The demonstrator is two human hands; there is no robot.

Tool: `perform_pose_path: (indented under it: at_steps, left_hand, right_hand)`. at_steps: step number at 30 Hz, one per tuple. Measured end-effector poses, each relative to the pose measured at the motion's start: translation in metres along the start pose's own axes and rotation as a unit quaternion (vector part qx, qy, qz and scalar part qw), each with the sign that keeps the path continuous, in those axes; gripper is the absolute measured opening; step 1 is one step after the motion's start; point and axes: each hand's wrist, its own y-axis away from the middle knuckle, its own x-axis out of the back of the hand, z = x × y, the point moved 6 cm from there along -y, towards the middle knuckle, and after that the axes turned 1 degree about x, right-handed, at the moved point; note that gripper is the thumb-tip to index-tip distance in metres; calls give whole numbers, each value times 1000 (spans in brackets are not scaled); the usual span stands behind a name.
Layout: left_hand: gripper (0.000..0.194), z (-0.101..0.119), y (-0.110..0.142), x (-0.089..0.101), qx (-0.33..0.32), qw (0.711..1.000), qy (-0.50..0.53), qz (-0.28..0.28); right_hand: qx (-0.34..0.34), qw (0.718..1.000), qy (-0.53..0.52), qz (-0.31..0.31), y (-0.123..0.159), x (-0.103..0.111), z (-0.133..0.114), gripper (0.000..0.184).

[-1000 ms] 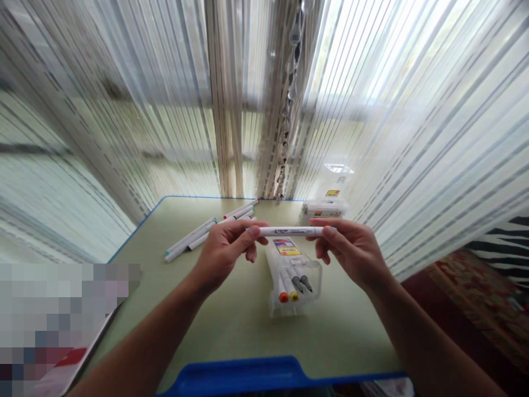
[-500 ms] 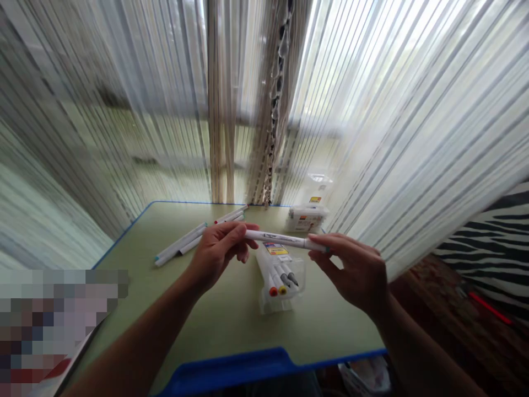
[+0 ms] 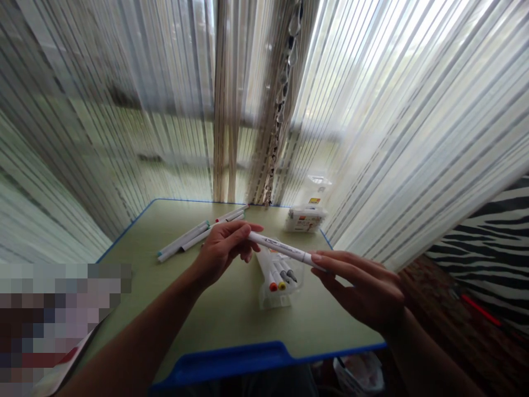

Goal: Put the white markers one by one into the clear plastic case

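Observation:
Between my two hands a white marker [image 3: 281,247] is held above the table, sloping down to the right. My left hand [image 3: 227,240] pinches its left end between thumb and fingers. The fingers of my right hand [image 3: 359,281] close on its other end and hide that tip. Beneath the marker lies a clear plastic case [image 3: 264,298] holding several markers, with an orange end [image 3: 273,286] and a yellow end [image 3: 281,285] showing. Left of my left hand, several loose white markers [image 3: 184,240] lie on the table, partly behind that hand.
A second clear case [image 3: 305,219], packed with markers and with its lid raised, stands at the table's back right. The pale green table [image 3: 206,325] has a blue rim. String curtains [image 3: 173,110] hang behind it. A white bag [image 3: 359,372] is below the front edge.
My right hand has moved right and down, so the marker tilts more steeply. Its right end, partly visible before, is now covered by my fingers. The view has shifted slightly.

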Motion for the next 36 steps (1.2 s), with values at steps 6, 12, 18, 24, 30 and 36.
perform_pose_path:
  at_steps: [6,12,18,24,30,36]
  left_hand:
    - [31,-3,1,-4,-5,998,-2,-55]
    - [30,-3,-2,-2,-12,998,20,-57]
    - [32,-3,-7,7,-17,1000,20,-5]
    - [32,-7,-9,10,-7,1000,10,16]
    - [26,-8,-7,11,-17,1000,-11,11]
    - [31,0,5,-9,-45,992,-100,-64]
  right_hand:
    - [64,998,18,-9,4,6,-11,52]
    - [71,996,49,-2,17,20,-20,53]
    - [77,993,83,-45,25,35,-35,47]
    - [11,994,105,-18,37,49,-38,41]
    - [-55,996,70,25,53,57,-20,50]
    - [-74,993,54,75,55,44,0,53]
